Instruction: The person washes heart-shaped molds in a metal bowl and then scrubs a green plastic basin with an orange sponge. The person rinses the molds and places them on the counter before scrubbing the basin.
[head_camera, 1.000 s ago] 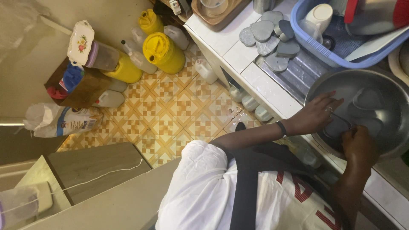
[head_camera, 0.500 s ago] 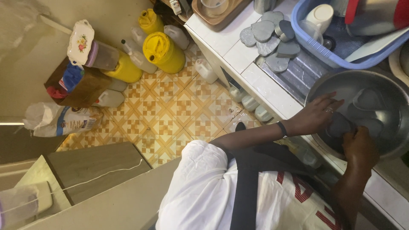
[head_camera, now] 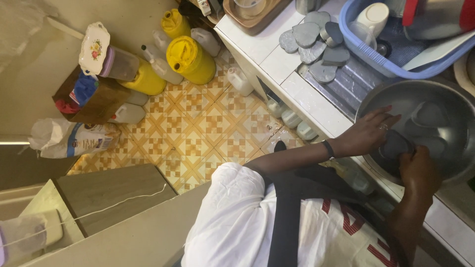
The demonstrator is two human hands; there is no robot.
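From the head camera, looking steeply down, the person stands at a white tiled counter (head_camera: 277,54) with both hands inside a large steel basin (head_camera: 448,96).

How far the work has come can be judged from two groups of things. On the counter, just beside a blue plastic tub (head_camera: 356,49), lies a small heap of grey stone-like pieces (head_camera: 316,42), flat and rounded, stacked loosely and touching one another; these look set aside as finished. Inside the basin several more grey pieces (head_camera: 429,114) rest on the bottom, apparently under water, though the surface is hard to make out. So part of the batch seems done and a handful is left in the basin.

The left hand (head_camera: 368,132) reaches across the basin rim, fingers spread fairly wide and laid flat, steadying a dark grey piece (head_camera: 396,144) that sits between the two hands. A dark band circles that wrist. The right hand (head_camera: 419,170) is curled close over the near edge of the same piece; its fingers are turned away from the camera, so I cannot tell how tightly it grips.

Away from the counter, on the patterned yellow floor tiles (head_camera: 198,133), stand yellow jerrycans (head_camera: 190,59), several pale plastic bottles (head_camera: 240,81) and a flour sack (head_camera: 74,141), all well apart from the hands.
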